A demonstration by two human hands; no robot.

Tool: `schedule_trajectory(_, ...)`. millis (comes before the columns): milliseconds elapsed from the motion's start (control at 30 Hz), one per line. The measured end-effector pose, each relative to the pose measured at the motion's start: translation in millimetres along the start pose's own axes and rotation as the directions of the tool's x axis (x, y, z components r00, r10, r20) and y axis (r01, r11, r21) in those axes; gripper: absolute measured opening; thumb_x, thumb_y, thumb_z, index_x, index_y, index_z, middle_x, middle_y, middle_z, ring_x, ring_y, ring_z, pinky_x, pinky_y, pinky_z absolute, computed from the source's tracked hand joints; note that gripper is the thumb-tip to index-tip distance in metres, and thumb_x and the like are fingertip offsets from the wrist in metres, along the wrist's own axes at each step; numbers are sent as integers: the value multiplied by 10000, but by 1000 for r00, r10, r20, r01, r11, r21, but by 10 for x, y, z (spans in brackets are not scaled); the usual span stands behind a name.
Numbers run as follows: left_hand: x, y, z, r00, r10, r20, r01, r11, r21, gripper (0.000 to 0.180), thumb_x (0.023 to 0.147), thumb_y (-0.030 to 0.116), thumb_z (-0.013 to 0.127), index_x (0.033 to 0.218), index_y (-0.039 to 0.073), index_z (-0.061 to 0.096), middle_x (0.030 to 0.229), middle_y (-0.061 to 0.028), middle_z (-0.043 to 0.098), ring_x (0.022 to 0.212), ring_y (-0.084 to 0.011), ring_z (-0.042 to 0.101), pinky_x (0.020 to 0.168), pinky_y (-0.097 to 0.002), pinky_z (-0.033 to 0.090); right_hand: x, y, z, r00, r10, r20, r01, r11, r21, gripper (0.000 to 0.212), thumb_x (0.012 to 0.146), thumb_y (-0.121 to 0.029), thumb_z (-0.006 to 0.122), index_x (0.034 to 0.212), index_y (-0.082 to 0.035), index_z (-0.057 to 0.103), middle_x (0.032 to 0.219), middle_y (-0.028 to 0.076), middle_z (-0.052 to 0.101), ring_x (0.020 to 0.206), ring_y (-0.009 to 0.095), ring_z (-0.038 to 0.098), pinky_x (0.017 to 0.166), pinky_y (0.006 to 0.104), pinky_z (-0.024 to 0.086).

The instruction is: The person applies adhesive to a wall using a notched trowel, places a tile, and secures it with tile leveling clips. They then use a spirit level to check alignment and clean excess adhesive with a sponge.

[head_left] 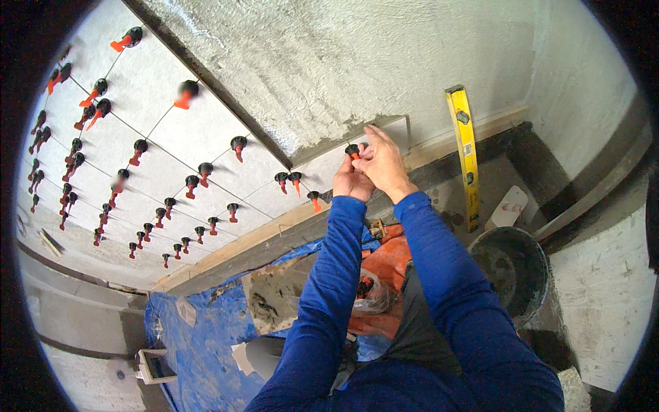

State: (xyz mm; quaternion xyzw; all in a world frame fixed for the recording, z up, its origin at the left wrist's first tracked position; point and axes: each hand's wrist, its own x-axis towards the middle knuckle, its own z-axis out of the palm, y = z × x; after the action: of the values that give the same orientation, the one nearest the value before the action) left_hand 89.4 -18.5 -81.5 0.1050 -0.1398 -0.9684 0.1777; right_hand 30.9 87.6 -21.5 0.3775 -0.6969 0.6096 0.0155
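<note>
Plastic, light and stiff, the small black-capped red tile-levelling clip (352,150) sits at the grey wall tile's (322,168) top edge, both hands (371,172) pinched narrowly round it — best gripped by its ribbed cap.

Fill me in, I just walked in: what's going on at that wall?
A person in blue sleeves has both hands raised to the wall. The left hand and right hand pinch a red and black clip at the tile's edge. Similar clips dot the tiled wall. A yellow level leans nearby, beside a bucket.
</note>
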Motion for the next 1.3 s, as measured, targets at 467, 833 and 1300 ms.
schedule_trajectory(467,-139,-60,130,995,92,-38,-91,995,29,373,1084,324,461,1297,42,581,1306,-111,658,1232,-274,603,1100,-448,454,-78,0,148,992,-84,-96,65,980,-188,605,773,43,703,1358,68,553,1457,288,501,1156,386,653,961,389,554)
schedule_trajectory(833,-36,-40,38,993,106,-60,-107,994,-18,337,1040,346,567,1233,70,594,1153,-91,703,1044,-264,651,974,-462,525,-68,-63,99,997,61,-41,-67,986,-151,685,815,-3,685,1466,-10,475,1042,269,722,945,361,735,825,416,580)
schedule_trajectory(1300,211,30,89,903,360,-233,-260,892,370,110,909,99,737,893,56,636,756,-64,661,599,-212,625,571,-383,553,-32,-113,63,992,127,-3,-127,985,-115,776,815,-19,691,1529,-21,386,876,244,714,824,357,718,749,429,561)
